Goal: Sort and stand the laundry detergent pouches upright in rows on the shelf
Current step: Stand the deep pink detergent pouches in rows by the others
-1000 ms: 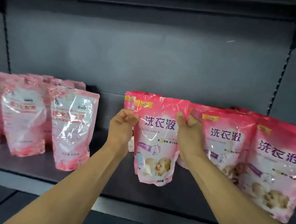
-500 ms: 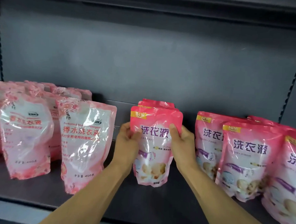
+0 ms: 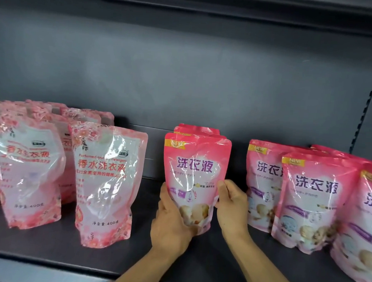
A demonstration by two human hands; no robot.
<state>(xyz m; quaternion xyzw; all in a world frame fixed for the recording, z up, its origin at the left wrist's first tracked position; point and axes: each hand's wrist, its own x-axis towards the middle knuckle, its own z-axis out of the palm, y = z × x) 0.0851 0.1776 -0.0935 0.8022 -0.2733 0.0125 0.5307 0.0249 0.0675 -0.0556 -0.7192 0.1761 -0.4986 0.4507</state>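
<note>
Both hands, left hand (image 3: 172, 224) and right hand (image 3: 231, 210), cupping the low sides of the soft, slippery, liquid-heavy pouch (image 3: 195, 175) at center frame, steadying it upright on the shelf (image 3: 46, 243).

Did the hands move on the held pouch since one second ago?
Yes. Both the left hand and right hand slid down from the top corners of the pouch to its lower sides.
</note>
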